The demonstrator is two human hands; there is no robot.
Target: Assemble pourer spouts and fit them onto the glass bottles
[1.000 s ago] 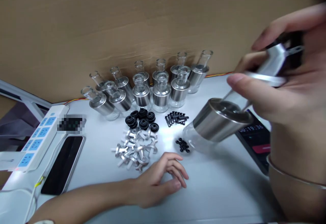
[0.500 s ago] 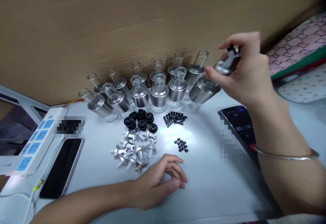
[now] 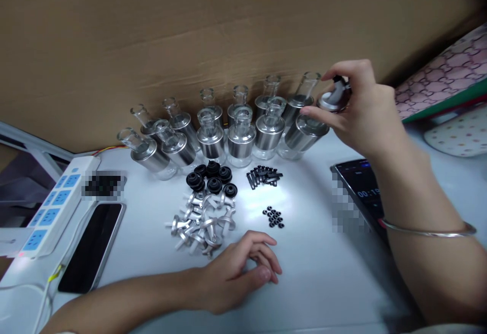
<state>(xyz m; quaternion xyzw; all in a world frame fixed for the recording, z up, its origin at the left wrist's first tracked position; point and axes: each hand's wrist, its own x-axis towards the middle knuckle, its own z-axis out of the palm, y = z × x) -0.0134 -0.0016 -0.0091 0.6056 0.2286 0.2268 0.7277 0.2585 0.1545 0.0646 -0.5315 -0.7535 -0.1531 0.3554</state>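
Probably rigid, slick, breakable: support glass bottle [image 3: 311,124], at front row's right end, by steel sleeve [image 3: 302,139]. See right grip [image 3: 367,111] around pourer [image 3: 334,99], cannot tell if clamped; left grip [image 3: 241,275] empty, slightly apart.

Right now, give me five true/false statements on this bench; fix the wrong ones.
1. The right hand curves around the silvery top of a bottle. True.
2. The left hand holds a bottle. False: it rests on the table.
3. Small black rings lie right of the silvery spouts. True.
4. The power strip is right of the rings. False: it's left of them.
5. Black stoppers lie between the spouts and the other bottles. True.
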